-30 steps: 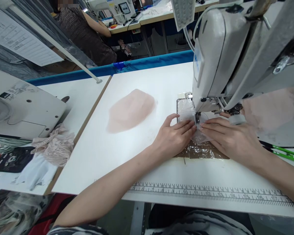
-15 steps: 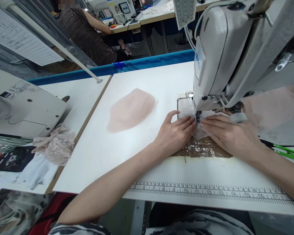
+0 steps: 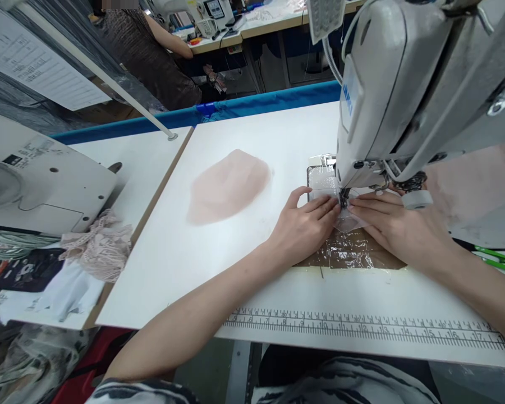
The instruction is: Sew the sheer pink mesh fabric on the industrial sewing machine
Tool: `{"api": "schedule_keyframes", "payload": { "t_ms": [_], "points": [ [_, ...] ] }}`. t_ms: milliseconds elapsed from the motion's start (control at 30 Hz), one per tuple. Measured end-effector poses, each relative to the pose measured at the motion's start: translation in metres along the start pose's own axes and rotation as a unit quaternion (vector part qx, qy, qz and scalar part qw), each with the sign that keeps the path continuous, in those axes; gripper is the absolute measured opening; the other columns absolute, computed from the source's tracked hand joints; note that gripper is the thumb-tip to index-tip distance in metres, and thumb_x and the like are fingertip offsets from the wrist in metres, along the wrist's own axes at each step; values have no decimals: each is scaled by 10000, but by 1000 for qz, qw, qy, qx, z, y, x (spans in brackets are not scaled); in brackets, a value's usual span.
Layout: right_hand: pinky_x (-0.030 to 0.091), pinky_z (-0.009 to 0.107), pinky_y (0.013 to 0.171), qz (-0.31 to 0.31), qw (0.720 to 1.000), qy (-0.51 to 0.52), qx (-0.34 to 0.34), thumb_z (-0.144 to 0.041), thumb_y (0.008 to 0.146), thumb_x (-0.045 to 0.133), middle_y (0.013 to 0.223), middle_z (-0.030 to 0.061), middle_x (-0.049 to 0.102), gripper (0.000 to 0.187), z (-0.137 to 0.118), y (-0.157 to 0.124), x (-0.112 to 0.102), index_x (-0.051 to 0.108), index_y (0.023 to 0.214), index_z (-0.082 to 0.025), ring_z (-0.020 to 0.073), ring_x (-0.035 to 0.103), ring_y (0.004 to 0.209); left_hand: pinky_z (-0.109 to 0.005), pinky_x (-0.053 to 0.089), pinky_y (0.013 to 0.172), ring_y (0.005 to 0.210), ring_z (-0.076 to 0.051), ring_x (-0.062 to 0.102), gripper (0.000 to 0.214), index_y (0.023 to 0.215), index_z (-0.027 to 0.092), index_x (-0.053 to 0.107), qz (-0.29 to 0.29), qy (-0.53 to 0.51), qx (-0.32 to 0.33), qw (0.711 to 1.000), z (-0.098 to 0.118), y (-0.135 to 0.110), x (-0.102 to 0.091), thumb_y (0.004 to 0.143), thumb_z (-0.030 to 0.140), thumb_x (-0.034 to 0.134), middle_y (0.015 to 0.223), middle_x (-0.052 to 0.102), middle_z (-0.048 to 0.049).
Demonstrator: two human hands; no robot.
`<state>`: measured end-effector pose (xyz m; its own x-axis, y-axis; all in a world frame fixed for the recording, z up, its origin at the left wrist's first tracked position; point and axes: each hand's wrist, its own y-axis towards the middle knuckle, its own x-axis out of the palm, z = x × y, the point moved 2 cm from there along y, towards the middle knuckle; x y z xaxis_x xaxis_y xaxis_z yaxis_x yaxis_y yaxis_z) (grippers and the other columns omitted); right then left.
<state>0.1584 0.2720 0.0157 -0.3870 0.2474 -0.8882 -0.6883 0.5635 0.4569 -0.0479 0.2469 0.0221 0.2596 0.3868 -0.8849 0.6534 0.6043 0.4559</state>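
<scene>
Sheer pale fabric lay beneath the sewing machine, above the table's near edge. Left hand and right hand flanked it, fingertips resting on it, fingers mostly narrow; pinching could not be told. Pink piece lay toward the far left corner, ruler scale along the near edge.
</scene>
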Motion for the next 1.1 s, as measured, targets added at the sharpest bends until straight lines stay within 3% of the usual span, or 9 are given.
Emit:
{"api": "schedule_keyframes", "payload": {
  "t_ms": [233, 367, 467, 567, 700, 833, 900, 1000, 1100],
  "points": [
    [520, 402, 832, -7, 999, -41, -3, -181, 938, 526, 1097, 45, 757, 319, -4, 2, -1, 688, 1198, -271, 242, 686, 988, -415, 417, 1072, 1179, -191, 662, 292, 1210, 152, 676, -1, 2, -9, 1000, 0, 1, -3, 1027, 209, 456, 1269, 696, -71],
    [510, 397, 824, 16, 997, -74, -3, -134, 927, 494, 1056, 63, 766, 309, -10, 5, -7, 710, 1130, -223, 245, 692, 947, -441, 410, 1069, 1247, -265, 611, 476, 1263, 65, 627, -11, 36, -38, 999, 2, -1, -6, 1017, 447, 485, 1326, 654, -146],
    [493, 400, 835, 29, 996, -77, -18, -116, 914, 466, 1059, 72, 763, 299, -15, 6, -13, 713, 1063, -192, 247, 694, 926, -409, 453, 901, 929, -231, 705, 431, 1054, 103, 706, 24, 61, -21, 998, 7, -2, -13, 996, 486, 516, 1054, 760, -118],
    [470, 384, 807, 18, 998, -54, -17, -88, 886, 462, 1040, 51, 764, 321, -21, 6, -16, 704, 1049, -222, 248, 688, 943, -354, 391, 682, 598, -143, 589, 316, 745, 178, 673, 84, 52, -1, 995, 9, -2, -22, 974, 375, 580, 696, 707, -12],
    [427, 319, 678, 15, 999, -5, -43, -16, 852, 441, 1062, 53, 751, 342, -28, 4, -19, 691, 1032, -166, 210, 684, 913, -367, 409, 835, 932, -190, 667, 228, 899, 183, 700, 83, 34, 8, 996, 5, -1, -26, 993, 308, 535, 987, 764, -31],
    [399, 332, 674, 40, 998, 12, -48, -87, 859, 476, 888, 52, 740, 233, -33, 2, -24, 698, 855, -157, 199, 678, 821, -359, 404, 779, 644, -136, 637, 328, 870, 172, 706, 62, -30, -4, 998, -1, -3, -28, 1019, 346, 471, 774, 746, -8],
    [392, 337, 678, 62, 997, 9, -44, -139, 886, 499, 862, 48, 741, 212, -36, 2, -27, 710, 869, -157, 194, 674, 799, -358, 420, 805, 784, -160, 690, 336, 928, 163, 715, 50, -63, -13, 997, -4, -3, -29, 1027, 347, 452, 891, 771, -34],
    [393, 342, 683, 43, 998, 22, -49, -246, 972, 483, 1017, 76, 755, 262, -42, 3, -28, 723, 999, -145, 204, 675, 857, -383, 402, 995, 1064, -187, 682, 346, 1074, 152, 704, 6, -104, 1, 995, -7, -2, -28, 1050, 327, 407, 1141, 750, -61],
    [387, 328, 680, 39, 998, -25, -50, -270, 999, 509, 830, 38, 748, 311, -42, 4, -27, 702, 779, -164, 173, 667, 743, -396, 394, 1000, 943, -174, 689, 389, 1109, 148, 699, -20, -122, 4, 992, -8, 0, -24, 1064, 360, 377, 1065, 756, -53]
  ]
}}
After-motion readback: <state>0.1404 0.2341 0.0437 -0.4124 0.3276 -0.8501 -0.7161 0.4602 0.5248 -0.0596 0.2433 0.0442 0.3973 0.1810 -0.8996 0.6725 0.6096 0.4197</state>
